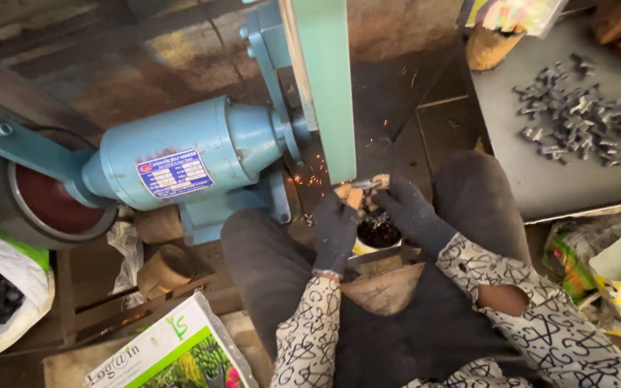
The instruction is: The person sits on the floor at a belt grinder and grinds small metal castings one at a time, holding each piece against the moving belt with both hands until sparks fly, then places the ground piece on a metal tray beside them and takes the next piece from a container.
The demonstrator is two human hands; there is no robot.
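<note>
both gloved hands, left and right, pinch a small metal piece against the belt just above, sparks flying left.

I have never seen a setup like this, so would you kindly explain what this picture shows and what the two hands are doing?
This is a single view from a camera worn on the person's head, looking down at their lap and hands. The big blue machine is a motor that drives the pale green sanding belt. Both hands wear dark gloves: the left hand and the right hand together press a small piece with wooden pads against the belt's lower end, and orange sparks fly off there. Just below the hands sits a small container of dark bits. To the right, a grey tray holds a heap of small grey metal parts. At the left, a white sack holds dark pieces.
</note>
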